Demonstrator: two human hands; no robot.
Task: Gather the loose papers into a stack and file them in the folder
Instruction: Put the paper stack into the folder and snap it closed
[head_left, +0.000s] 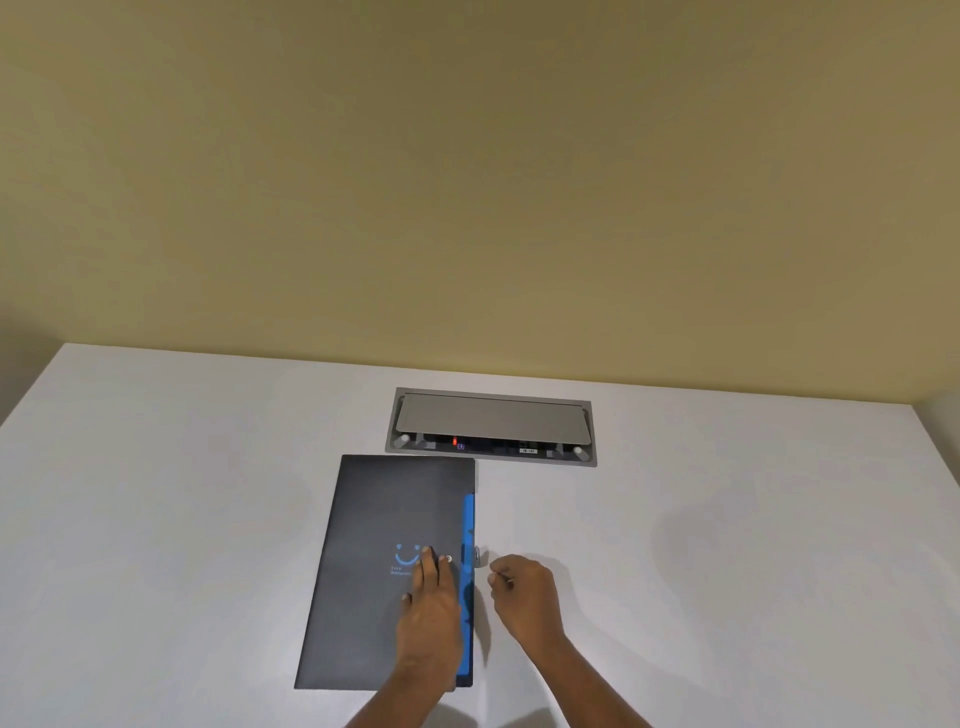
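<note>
A dark grey folder (379, 519) with a blue smile logo lies shut on the white table (182, 519), a blue inner edge (469, 525) showing along its right side. My left hand (431, 613) lies flat on the cover near a small round snap button (448, 559), fingers together. My right hand (522, 587) hovers just right of the folder, fingers curled, beside a small grey clasp tab (478, 555) sticking out from the folder's edge. Whether it pinches anything is unclear. No loose papers are visible.
A grey flip-lid socket box (491, 423) is set into the table just behind the folder, its lid partly raised. A beige wall (467, 182) rises behind the table's far edge.
</note>
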